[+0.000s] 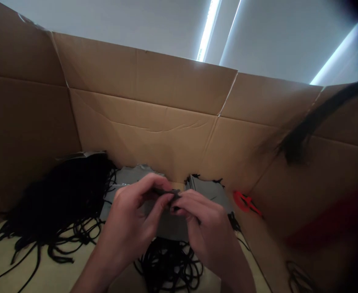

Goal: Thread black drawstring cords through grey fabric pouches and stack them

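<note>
Fingertips of the left hand [132, 217] and right hand [209, 219] pinch a dark piece [176, 192] above the middle of the desk [56, 280], hiding most of its shape, and whether it joins the gray panel [171, 226] just below cannot be told. Behind them, 2 gray stacks [211, 190] sit partly covered toward the far edge, while a black cord pile [59, 199] crowds the left side and a cord heap [166, 264] is cut off at the bottom. Cardboard walls [142, 110] enclose the far edge, red-handled scissors [242, 201] lie by the far right corner, and a blurred dark shape [301, 140] blocks the upper right.
</note>
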Demonstrator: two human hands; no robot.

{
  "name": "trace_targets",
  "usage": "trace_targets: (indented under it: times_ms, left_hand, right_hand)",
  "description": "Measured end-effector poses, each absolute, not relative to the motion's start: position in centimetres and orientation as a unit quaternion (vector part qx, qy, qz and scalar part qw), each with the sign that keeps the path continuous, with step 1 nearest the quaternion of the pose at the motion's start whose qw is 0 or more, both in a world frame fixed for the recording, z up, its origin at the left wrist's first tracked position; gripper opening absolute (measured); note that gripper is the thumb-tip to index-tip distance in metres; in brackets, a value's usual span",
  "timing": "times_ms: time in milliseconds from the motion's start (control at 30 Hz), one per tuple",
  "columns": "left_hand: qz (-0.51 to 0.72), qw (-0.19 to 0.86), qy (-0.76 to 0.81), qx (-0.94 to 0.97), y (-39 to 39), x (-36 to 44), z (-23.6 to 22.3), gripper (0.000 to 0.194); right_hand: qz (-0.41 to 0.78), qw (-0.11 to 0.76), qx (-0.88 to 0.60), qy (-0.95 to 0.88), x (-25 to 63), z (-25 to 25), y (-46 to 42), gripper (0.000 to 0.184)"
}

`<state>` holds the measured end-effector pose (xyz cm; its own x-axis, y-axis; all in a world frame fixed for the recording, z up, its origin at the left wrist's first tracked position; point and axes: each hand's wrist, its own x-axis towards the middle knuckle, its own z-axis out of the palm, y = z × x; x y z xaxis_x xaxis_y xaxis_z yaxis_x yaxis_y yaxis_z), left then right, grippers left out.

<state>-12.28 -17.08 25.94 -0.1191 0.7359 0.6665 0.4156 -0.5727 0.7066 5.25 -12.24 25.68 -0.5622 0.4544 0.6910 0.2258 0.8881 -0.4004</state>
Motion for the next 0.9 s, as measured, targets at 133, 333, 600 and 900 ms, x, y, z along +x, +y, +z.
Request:
trace_targets:
  times_ms: [133,333,600,900]
  left_hand:
    - [0.6,0.091,0.452,0.653,-16.5,-12.4,25.8,0.011]
    - [0.6,0.023,0.517,0.61,-15.8,-12.5,25.3,0.01]
    - [0.603,0.191,0.484,0.605,-15.7,-12.5,25.6,0.004]
    - [0.562,0.189,0.456,0.664,-16.0,-11.2,25.3,0.009]
  right_hand:
    - [0.127,0.43,-0.206,-0.87,4.9,25.7,-12.0,0.03]
    - [0.137,0.47,-0.24,-0.839,4.6,25.8,-11.5,0.025]
    - [0.128,0.475,-0.299,-0.818,5.6,25.8,-10.7,0.027]
    - [0.054,0.465,-0.262,-0.844,5.9,25.4,-10.3,0.04]
